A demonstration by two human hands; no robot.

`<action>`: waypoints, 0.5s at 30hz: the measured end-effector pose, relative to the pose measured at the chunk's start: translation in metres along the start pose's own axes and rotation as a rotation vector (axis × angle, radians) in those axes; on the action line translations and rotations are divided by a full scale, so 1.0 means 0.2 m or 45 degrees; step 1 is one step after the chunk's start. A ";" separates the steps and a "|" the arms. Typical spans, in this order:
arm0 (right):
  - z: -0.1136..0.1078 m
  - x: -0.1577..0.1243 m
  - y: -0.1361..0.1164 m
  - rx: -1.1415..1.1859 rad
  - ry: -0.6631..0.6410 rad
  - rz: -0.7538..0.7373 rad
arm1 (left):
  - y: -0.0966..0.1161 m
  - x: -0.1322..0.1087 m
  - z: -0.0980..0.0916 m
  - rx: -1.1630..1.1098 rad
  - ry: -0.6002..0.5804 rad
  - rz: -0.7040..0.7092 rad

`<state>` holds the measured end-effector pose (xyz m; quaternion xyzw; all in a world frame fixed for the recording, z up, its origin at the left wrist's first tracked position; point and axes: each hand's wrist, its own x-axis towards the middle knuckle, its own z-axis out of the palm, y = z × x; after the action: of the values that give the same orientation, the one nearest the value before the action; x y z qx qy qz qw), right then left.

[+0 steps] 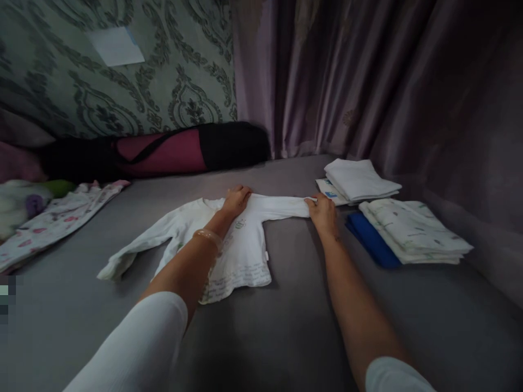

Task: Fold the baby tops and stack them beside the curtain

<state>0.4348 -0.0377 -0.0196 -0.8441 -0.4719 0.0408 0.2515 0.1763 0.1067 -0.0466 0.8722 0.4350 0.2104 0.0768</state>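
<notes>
A small white long-sleeved shirt [249, 256] lies spread on the grey bed sheet, with a small green print on its chest and lettering along the hem. My left hand [237, 201] is closed on its shoulder near the neckline, fingers curled over the cloth. At the cuff, my right hand [324, 215] pinches the end of the sleeve, which stretches straight between both hands. The other sleeve slants down to the left, slightly crumpled. Part of the shirt's body is hidden behind my left forearm.
Folded white cloths [363, 179], folded patterned cloths [420, 231] and a blue folded cloth [371, 239] lie at the right. A long black and maroon bag [163, 152] lies along the wall. Printed clothing [61, 223] and a plush toy [16, 204] are at the left.
</notes>
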 end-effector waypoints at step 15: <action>-0.04 -0.01 -0.02 -0.125 -0.061 0.142 | 0.10 -0.01 -0.02 0.265 0.040 -0.089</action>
<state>0.4341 -0.0409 -0.0112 -0.8792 -0.4314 0.0517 0.1958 0.1879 0.0928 -0.0365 0.8563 0.4858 0.1750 -0.0136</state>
